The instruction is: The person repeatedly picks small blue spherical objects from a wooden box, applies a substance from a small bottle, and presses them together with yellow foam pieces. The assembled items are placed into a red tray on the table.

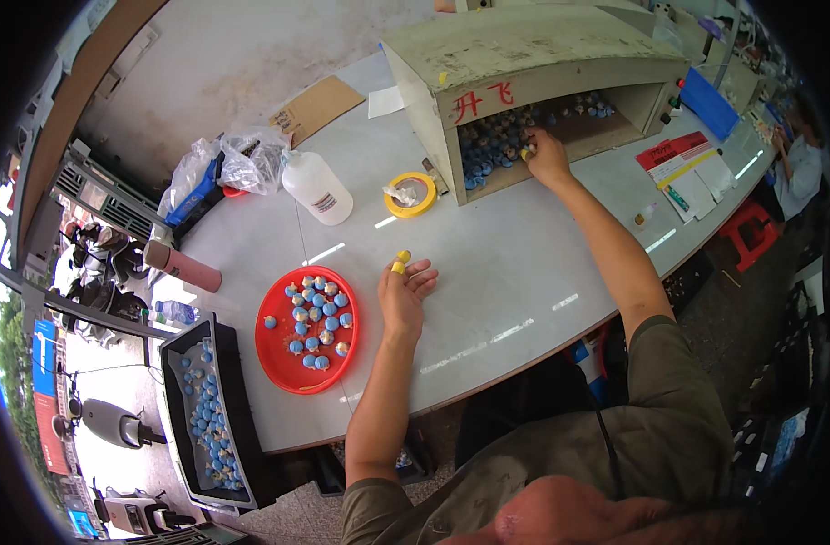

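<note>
Pale, stained wall (251, 64) backs a long, glossy grey counter (488, 309), whose near edge runs in front of the person and whose broad middle stretch lies between the left hand and right forearm. One cream, scuffed box with an open front (542, 54) stands at the back; its floor shows to the right of the heap inside. One black rectangular plastic bin (244, 391) sits just beside the counter's left end. One round red plastic tray (279, 365) lies near that end, left of the left wrist. Beyond it are one white plastic bottle (320, 188) and one pink cylindrical flask (183, 265). Of two hands, the left (402, 300) hovers palm up, its grip apart; the right (546, 156) reaches into the box at the heap, its grip hidden, so I cannot tell whether it holds anything. One yellow tape roll (422, 209) lies before the box. Small blue-and-cream balls (330, 309) number about twenty in the tray; dozens overlap uncountably in box and bin.
</note>
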Action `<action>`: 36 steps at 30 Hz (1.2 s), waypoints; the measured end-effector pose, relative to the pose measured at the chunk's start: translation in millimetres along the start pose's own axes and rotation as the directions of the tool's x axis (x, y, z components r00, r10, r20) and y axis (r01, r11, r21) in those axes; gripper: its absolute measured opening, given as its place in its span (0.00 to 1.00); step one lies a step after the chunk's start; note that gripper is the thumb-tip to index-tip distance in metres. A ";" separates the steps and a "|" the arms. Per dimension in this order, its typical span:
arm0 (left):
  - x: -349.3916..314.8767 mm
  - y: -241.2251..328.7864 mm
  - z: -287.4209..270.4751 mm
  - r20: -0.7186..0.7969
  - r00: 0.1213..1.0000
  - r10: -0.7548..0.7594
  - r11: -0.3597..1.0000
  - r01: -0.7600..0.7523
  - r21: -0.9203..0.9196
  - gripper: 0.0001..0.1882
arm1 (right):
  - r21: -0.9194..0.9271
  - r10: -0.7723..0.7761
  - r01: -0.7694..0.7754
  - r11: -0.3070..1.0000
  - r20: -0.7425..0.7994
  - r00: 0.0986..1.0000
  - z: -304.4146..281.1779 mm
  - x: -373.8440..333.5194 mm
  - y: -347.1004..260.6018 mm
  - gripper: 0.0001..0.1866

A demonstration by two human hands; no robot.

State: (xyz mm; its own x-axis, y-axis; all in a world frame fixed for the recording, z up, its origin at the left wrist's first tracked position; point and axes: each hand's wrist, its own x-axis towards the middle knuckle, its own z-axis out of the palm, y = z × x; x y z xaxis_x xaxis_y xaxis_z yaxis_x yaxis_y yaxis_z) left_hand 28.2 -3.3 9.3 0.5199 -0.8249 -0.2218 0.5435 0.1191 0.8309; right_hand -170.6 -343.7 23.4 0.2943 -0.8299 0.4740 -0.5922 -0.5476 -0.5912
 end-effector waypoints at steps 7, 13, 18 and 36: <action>-18.4 -15.1 13.0 0.201 0.978 -0.053 0.988 0.022 0.155 0.18 | 0.451 -0.457 0.311 0.836 0.259 0.851 -19.2 -161.3 -134.2 0.33; -14.2 -27.1 9.6 0.251 0.967 -0.053 0.945 -0.033 0.327 0.18 | 0.362 -0.570 0.470 0.805 0.254 0.781 -12.9 -200.7 -153.9 0.34; -20.9 -11.3 17.3 0.090 0.996 -0.024 0.979 0.006 0.204 0.13 | 0.286 -0.524 0.470 0.835 0.157 0.837 -57.8 -201.7 -136.7 0.33; -22.1 -9.1 16.5 0.274 0.939 -0.206 0.902 0.073 0.425 0.18 | 0.510 0.204 -0.149 0.847 -0.053 0.978 -84.4 -150.8 56.7 0.14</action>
State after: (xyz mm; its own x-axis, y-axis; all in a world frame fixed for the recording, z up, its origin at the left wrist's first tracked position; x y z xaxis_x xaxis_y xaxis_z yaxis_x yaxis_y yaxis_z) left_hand 0.8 4.8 15.1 0.1960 -0.9510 -0.2393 0.2487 -0.1878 0.9502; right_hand -311.9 -240.6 -26.5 0.1274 -0.9174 0.3771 -0.1634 -0.3944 -0.9043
